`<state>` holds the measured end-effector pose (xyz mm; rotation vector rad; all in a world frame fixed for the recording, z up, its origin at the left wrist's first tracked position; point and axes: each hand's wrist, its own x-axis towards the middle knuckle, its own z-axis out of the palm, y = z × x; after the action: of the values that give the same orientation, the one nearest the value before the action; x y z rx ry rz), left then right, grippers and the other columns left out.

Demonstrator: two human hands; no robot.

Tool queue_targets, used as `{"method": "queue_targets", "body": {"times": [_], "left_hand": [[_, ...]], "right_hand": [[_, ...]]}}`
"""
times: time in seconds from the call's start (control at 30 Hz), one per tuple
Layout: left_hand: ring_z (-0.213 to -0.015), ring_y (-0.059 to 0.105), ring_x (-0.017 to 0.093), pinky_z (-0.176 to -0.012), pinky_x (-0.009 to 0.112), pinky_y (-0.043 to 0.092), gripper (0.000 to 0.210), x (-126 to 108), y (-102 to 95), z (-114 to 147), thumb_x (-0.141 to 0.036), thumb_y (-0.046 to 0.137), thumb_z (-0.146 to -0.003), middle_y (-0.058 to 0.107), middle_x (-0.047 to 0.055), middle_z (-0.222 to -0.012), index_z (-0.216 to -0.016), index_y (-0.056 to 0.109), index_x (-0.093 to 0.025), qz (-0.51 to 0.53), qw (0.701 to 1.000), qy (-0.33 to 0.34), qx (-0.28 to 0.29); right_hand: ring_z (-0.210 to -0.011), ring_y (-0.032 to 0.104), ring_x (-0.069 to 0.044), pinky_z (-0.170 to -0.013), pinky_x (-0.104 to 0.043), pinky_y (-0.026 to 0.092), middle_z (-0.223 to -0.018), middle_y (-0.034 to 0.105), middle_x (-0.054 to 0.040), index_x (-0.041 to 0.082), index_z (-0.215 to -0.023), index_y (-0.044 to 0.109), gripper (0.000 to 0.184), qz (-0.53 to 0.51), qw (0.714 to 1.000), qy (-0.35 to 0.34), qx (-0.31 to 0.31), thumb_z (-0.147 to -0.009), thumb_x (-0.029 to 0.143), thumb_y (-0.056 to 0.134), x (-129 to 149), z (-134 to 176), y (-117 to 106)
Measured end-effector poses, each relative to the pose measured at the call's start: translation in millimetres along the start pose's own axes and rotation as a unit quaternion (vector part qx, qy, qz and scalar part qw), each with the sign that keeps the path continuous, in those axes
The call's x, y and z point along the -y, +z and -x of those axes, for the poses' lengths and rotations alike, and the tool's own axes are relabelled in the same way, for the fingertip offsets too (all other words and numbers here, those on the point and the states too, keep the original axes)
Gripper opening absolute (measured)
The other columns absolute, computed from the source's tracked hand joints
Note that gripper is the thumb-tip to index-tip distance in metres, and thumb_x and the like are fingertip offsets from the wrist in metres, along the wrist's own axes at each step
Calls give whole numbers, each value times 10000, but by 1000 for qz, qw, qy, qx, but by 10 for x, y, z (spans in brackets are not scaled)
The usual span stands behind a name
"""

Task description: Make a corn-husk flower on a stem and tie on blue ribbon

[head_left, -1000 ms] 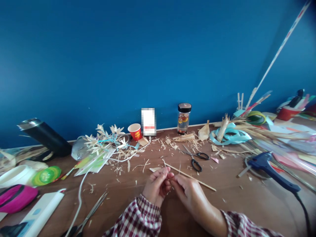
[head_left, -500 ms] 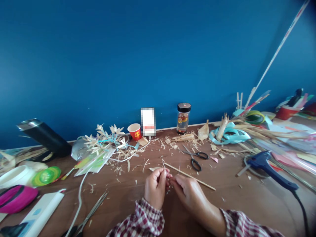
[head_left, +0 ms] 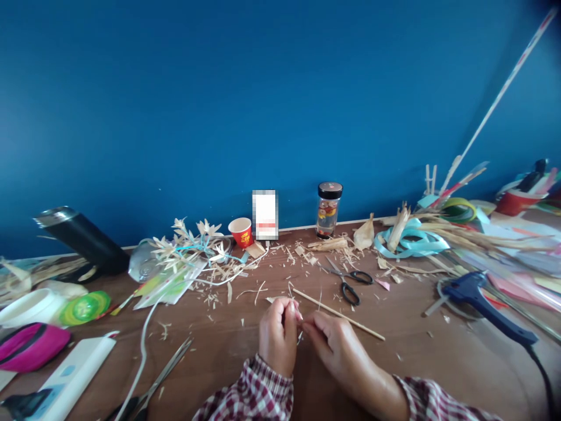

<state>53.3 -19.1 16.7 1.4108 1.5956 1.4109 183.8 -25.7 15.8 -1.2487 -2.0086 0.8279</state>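
In the head view, two hands meet above the table (head_left: 245,327), and between them, over the front middle, is one thin strand (head_left: 291,289). The left hand (head_left: 277,336) is curled nearly into a fist, thumb against forefinger, gripping the strand. The right hand (head_left: 344,348) has thumb and forefinger drawn together just beside it; what lies between those fingertips is too small to make out, so I cannot tell whether they grip anything. The strand's free tip points away from the person, its long axis running forward and slightly left; a second faint line stands almost upright above the right hand. One stick (head_left: 363,327) lies just beyond, slanting from far left to near right. There are two scissors: one (head_left: 344,275) past the stick with its black handles spread, one (head_left: 153,389) at front left. Also counted: two red cups, one in the middle (head_left: 242,235) and one at far right (head_left: 515,203), one jar (head_left: 328,217), one flask (head_left: 87,242), one glue gun (head_left: 471,287) and one power strip (head_left: 81,374).
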Motion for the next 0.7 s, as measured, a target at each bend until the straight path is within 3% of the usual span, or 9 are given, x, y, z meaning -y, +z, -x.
{"method": "queue_targets", "body": {"times": [0.13, 0.27, 0.33, 0.47, 0.57, 0.7], "left_hand": [[-420, 461, 116, -455, 227, 372, 167, 47, -23, -89, -318, 494, -782, 560, -2, -556, -684, 556, -198, 35, 998, -39, -31], [-428, 439, 98, -409, 202, 356, 297, 26, -66, -103, -319, 404, -832, 519, -7, -540, -576, 478, -189, 101, 991, -77, 40], [-482, 480, 103, -453, 203, 393, 282, 10, -64, -71, -340, 431, -829, 547, 1, -585, -622, 524, -172, 114, 987, -78, 81], [-618, 561, 139, -567, 236, 461, 226, 27, -28, -14, -364, 504, -799, 609, 25, -686, -796, 596, -159, 114, 986, -62, 109], [-610, 566, 141, -565, 241, 468, 226, 53, -21, -15, -355, 482, -813, 605, 22, -682, -805, 598, -160, 97, 988, -45, 108], [-610, 569, 144, -586, 247, 456, 207, 33, -45, -25, -317, 458, -824, 600, 15, -661, -772, 594, -171, 12, 996, 24, 87]], "right_hand": [[-512, 400, -92, -496, -194, 304, -562, 468, 44, 177, -665, 485, 232, -19, 1000, 6, 7, -877, 239, 413, 39, 18, -17], [-507, 410, -90, -498, -196, 308, -556, 472, 44, 171, -661, 497, 231, -19, 1000, 19, -12, -869, 244, 428, 23, -2, -22], [-525, 447, -96, -512, -197, 322, -583, 512, 32, 167, -680, 517, 225, -25, 999, 14, -19, -870, 247, 426, 6, -19, -23], [-539, 470, -101, -519, -195, 336, -600, 533, 24, 167, -697, 532, 221, -37, 999, -2, -20, -873, 241, 421, -14, -33, -18], [-541, 469, -103, -521, -195, 340, -599, 533, 22, 165, -700, 541, 215, -43, 999, 0, -19, -869, 239, 430, -19, -24, -5], [-537, 460, -101, -523, -199, 338, -592, 526, 25, 164, -711, 551, 207, -65, 998, 13, -15, -865, 253, 445, -10, -16, 5]]}}
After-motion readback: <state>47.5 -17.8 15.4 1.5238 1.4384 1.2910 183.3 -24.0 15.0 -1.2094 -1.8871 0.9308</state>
